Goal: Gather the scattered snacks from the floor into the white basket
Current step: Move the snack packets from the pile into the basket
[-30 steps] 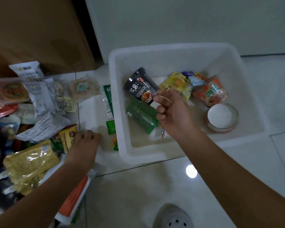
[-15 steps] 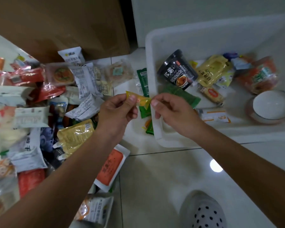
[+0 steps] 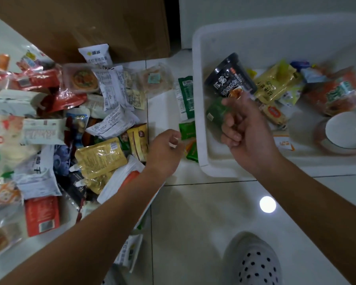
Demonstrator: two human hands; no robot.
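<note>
A person crouching on a tiled floor [image 3: 195, 219] sorts snacks into a white basket [image 3: 198, 103], which sits at the far right against a pale wall. The right hand [image 3: 248, 131] hovers over the basket's near left corner, fingers loosely curled and thumb raised, with no packet visible in them; motion blur softens the view. The left hand [image 3: 165, 151] hangs low just left of the basket, above the floor. Its fingers are curled inward with a pale glint at the tips, and whether they pinch anything cannot be told.

Inside the basket lie a black noodle cup [image 3: 230, 79] tipped on its side, a yellow pouch [image 3: 275, 83], a green packet [image 3: 215, 114] partly behind the right hand, an orange packet [image 3: 337, 93] and a white-lidded bowl [image 3: 345, 132] at the right. Green sachets [image 3: 186, 95] lie on the floor just beside the basket's left wall. The scattered snacks spread in a heap across the left, among them a yellow spouted pouch [image 3: 101, 157], in front of a cardboard box [image 3: 80, 23]. A polka-dot slipper [image 3: 255, 262] shows at the near edge.
</note>
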